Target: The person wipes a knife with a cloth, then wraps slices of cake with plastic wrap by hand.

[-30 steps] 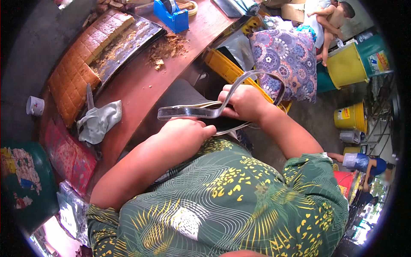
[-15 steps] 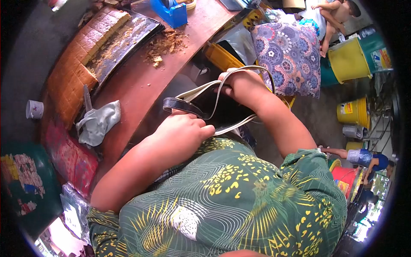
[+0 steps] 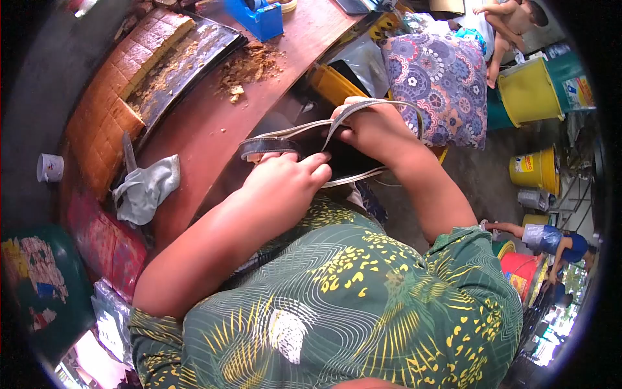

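Observation:
A long strap (image 3: 278, 149), dark on one face with pale edges, loops between my two hands in front of my body. My left hand (image 3: 288, 185) closes around a folded dark part of it, fingers curled and thumb side toward the right. Farther forward and right, my right hand (image 3: 372, 123) grips another stretch, its fingertips partly hidden under the band. One length runs from the right hand down to the left fingers. A wide loop of the strap hangs around the right wrist. What the strap is attached to, if anything, cannot be made out.
Left on the reddish table (image 3: 201, 152) are cut cake (image 3: 113, 91), a dark tray (image 3: 194, 65), crumbs (image 3: 249, 68), a knife (image 3: 129, 150), a grey cloth (image 3: 148, 189) and a blue tape dispenser (image 3: 262, 19). A patterned cushion (image 3: 437, 84) and yellow buckets (image 3: 531, 94) stand right. Other people are farther off.
My left hand has shifted slightly forward, with its fingers now meeting the length that comes down from the right hand. The strap's loops have changed shape; the right hand has barely moved.

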`<state>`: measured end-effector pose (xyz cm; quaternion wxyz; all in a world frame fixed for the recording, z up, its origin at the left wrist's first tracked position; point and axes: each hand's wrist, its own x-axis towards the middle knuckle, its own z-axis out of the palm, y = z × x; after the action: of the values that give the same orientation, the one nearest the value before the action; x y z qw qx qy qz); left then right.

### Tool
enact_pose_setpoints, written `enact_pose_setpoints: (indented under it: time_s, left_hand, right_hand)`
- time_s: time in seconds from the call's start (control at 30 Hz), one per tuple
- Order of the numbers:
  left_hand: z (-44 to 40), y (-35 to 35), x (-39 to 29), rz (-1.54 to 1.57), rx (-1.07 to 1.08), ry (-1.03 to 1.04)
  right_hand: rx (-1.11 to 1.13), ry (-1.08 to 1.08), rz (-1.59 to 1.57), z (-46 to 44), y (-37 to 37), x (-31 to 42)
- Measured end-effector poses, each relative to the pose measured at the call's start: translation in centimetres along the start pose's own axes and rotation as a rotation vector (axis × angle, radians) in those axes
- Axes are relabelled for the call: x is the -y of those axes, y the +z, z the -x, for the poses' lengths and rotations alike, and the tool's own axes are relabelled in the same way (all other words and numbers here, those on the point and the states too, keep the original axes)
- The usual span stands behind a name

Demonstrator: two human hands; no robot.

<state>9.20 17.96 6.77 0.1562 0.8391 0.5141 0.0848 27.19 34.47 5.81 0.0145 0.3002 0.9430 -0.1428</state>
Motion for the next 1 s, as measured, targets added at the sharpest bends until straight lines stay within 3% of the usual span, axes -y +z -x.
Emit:
enact_pose_setpoints:
  time_s: [0.1, 0.23, 0.33, 0.43, 0.47, 0.57, 0.6, 0.87, 1.0]
  left_hand:
    - [-1.1, 0.6, 0.6, -0.026, 0.103, -0.025]
    - [-2.4, 1.7, 1.3, -0.019, 0.065, -0.043]
    - [-3.3, 2.6, 2.1, -0.003, 0.024, -0.052]
    - [-4.4, 2.8, 2.3, 0.009, 0.015, -0.064]
    - [-4.9, 2.7, 2.3, -0.005, 0.051, -0.072]
    - [-5.9, 2.8, 2.7, -0.051, 0.019, -0.036]
    - [-6.0, 3.1, 3.0, -0.07, -0.009, -0.019]
    - [-7.5, 3.9, 4.3, -0.177, -0.127, 0.049]
    - [-7.4, 3.9, 4.2, -0.132, -0.167, 0.039]
  right_hand:
    - [-0.022, -0.035, 0.012, -0.5, 0.1, 0.2]
    - [-0.086, 0.051, -0.106, -0.5, -0.4, -0.1]
    - [-0.146, 0.191, -0.27, -0.6, -0.8, -0.8]
    - [-0.157, 0.327, -0.663, -0.2, -2.1, -1.2]
    - [-0.205, 0.166, -0.253, -0.4, -2.0, -2.0]
    - [-0.301, 0.112, -0.01, -0.9, -1.3, -4.4]
    - [-0.276, 0.193, -0.052, -1.0, -1.7, -4.3]
    - [-0.296, 0.215, 0.004, -1.6, -3.7, -3.8]
    - [-0.329, 0.067, 0.103, -2.2, -4.4, -4.2]
